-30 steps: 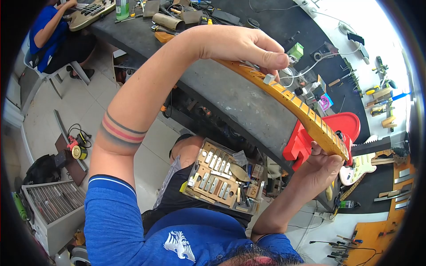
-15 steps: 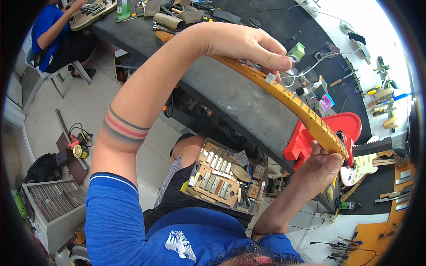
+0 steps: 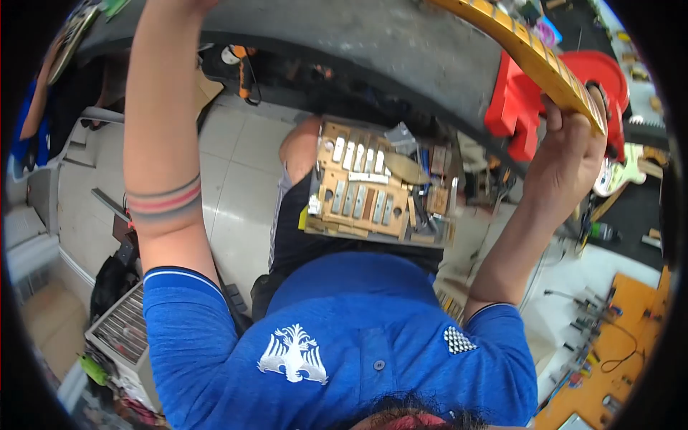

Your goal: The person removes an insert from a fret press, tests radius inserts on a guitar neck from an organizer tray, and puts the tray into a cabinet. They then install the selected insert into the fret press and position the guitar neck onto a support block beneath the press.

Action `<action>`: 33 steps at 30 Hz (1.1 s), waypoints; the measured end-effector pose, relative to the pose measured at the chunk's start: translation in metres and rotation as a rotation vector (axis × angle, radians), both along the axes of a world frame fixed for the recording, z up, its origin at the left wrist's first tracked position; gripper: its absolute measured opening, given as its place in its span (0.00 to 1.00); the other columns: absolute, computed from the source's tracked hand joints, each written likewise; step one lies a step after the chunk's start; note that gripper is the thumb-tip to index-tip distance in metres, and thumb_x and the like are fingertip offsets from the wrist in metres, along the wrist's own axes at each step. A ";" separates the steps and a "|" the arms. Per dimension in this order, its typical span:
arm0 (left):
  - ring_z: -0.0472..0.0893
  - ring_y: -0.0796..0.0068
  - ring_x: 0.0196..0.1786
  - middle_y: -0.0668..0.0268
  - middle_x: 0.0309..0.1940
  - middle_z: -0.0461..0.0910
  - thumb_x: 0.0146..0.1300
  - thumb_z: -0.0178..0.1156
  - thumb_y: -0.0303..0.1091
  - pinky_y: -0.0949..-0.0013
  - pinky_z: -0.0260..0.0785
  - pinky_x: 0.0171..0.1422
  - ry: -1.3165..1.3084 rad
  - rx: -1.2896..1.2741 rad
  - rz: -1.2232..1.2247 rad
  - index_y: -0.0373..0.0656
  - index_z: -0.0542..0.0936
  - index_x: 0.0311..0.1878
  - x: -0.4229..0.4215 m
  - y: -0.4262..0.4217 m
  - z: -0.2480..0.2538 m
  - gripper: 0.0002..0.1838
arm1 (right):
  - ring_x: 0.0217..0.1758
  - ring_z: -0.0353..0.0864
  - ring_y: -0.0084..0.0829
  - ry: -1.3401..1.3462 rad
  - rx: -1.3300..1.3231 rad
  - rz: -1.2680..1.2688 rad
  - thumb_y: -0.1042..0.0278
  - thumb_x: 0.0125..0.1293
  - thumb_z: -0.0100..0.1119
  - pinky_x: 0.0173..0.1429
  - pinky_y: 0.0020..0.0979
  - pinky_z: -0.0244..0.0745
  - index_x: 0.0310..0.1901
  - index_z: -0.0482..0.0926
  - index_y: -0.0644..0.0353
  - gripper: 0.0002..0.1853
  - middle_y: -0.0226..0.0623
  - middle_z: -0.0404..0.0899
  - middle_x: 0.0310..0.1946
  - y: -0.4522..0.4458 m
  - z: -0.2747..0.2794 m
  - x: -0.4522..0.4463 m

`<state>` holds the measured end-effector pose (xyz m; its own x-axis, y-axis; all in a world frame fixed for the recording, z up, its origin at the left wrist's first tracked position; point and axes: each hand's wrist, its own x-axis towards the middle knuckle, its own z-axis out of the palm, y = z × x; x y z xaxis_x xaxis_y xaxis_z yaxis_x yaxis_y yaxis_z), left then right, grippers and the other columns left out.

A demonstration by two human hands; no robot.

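Observation:
A yellow-brown guitar neck (image 3: 530,61) with a fretted face slants from the top edge down to the right. My right hand (image 3: 570,147) grips its lower end, with a thumb or finger tip against the near edge. My left forearm, banded with a tattoo, runs up the left side, but the hand lies beyond the top edge. What that hand touches is hidden. On my lap rests a tray (image 3: 315,222) of metal-topped blocks and small tools.
A red vise (image 3: 512,107) stands on the dark workbench (image 3: 351,36), close behind my right hand. At the far left a person (image 3: 54,107) sits with a guitar. Tools hang on an orange board (image 3: 595,358); a slotted box (image 3: 125,330) stands lower left.
The view has tilted downward and shifted. My left hand, earlier seen at the neck with a small pale block, has left the frame. My right hand still grips the neck's lower end.

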<state>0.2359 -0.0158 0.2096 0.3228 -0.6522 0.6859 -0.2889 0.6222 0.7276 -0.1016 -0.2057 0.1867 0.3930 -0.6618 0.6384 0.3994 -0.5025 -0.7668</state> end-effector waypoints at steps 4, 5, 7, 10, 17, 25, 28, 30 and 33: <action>0.89 0.63 0.53 0.48 0.60 0.87 0.86 0.54 0.55 0.59 0.81 0.64 0.229 -0.119 -0.087 0.43 0.79 0.66 -0.009 0.022 -0.064 0.25 | 0.63 0.86 0.31 0.443 -0.091 -0.048 0.80 0.70 0.75 0.71 0.31 0.78 0.77 0.69 0.70 0.37 0.43 0.83 0.63 -0.027 -0.018 -0.031; 0.89 0.62 0.53 0.47 0.60 0.87 0.87 0.52 0.56 0.59 0.82 0.64 0.316 -0.120 -0.061 0.42 0.79 0.67 -0.012 0.028 -0.077 0.26 | 0.65 0.84 0.31 0.501 -0.171 -0.029 0.80 0.69 0.76 0.72 0.32 0.77 0.78 0.69 0.69 0.38 0.43 0.83 0.63 -0.036 -0.029 -0.034; 0.89 0.61 0.54 0.47 0.60 0.87 0.87 0.50 0.57 0.58 0.82 0.64 0.443 -0.081 -0.115 0.42 0.79 0.68 -0.001 0.039 -0.107 0.28 | 0.70 0.81 0.31 0.612 -0.232 0.021 0.78 0.69 0.78 0.76 0.34 0.75 0.79 0.69 0.66 0.39 0.41 0.82 0.63 -0.048 -0.046 -0.035; 0.88 0.58 0.57 0.45 0.63 0.85 0.87 0.49 0.58 0.55 0.82 0.66 0.558 -0.048 -0.154 0.42 0.80 0.70 0.003 0.047 -0.136 0.29 | 0.76 0.78 0.34 0.718 -0.265 0.042 0.74 0.70 0.77 0.79 0.35 0.73 0.79 0.71 0.66 0.38 0.44 0.77 0.72 -0.065 -0.061 -0.026; 0.89 0.58 0.56 0.44 0.64 0.85 0.87 0.51 0.53 0.56 0.83 0.65 0.591 -0.047 -0.189 0.44 0.81 0.66 0.003 0.037 -0.162 0.24 | 0.64 0.83 0.40 0.898 -0.635 -0.182 0.69 0.69 0.77 0.70 0.39 0.77 0.69 0.76 0.62 0.30 0.44 0.83 0.56 -0.071 -0.067 0.018; 0.88 0.69 0.47 0.46 0.53 0.87 0.72 0.71 0.38 0.69 0.81 0.52 0.302 0.274 0.016 0.40 0.76 0.50 -0.057 -0.004 -0.141 0.16 | 0.67 0.77 0.53 1.021 -0.832 -0.306 0.66 0.64 0.80 0.73 0.47 0.71 0.73 0.72 0.64 0.38 0.51 0.81 0.60 -0.073 -0.080 0.040; 0.83 0.79 0.40 0.51 0.53 0.86 0.68 0.73 0.30 0.73 0.78 0.47 0.232 0.367 0.001 0.41 0.77 0.48 -0.084 -0.019 -0.147 0.14 | 0.66 0.78 0.50 0.877 -0.992 -0.359 0.69 0.67 0.77 0.71 0.45 0.72 0.72 0.73 0.65 0.34 0.49 0.82 0.57 -0.061 -0.081 0.035; 0.82 0.83 0.40 0.51 0.54 0.86 0.66 0.75 0.26 0.74 0.78 0.46 0.123 0.457 -0.153 0.42 0.76 0.48 -0.096 -0.018 -0.145 0.15 | 0.60 0.83 0.44 0.706 -1.170 -0.433 0.70 0.70 0.75 0.66 0.42 0.76 0.68 0.77 0.64 0.27 0.45 0.84 0.55 -0.050 -0.087 0.029; 0.80 0.83 0.42 0.65 0.48 0.87 0.64 0.80 0.37 0.75 0.75 0.50 0.001 0.664 -0.267 0.42 0.81 0.47 -0.117 -0.001 -0.150 0.17 | 0.61 0.85 0.40 0.723 -1.030 -0.074 0.72 0.68 0.74 0.69 0.43 0.74 0.60 0.86 0.56 0.19 0.37 0.85 0.57 -0.003 -0.101 -0.003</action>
<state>0.1192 -0.0164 0.0598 0.0946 -0.9887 0.1161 -0.1883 0.0967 0.9773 -0.1043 -0.2086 0.0859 0.8509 -0.0212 0.5249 -0.0016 -0.9993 -0.0378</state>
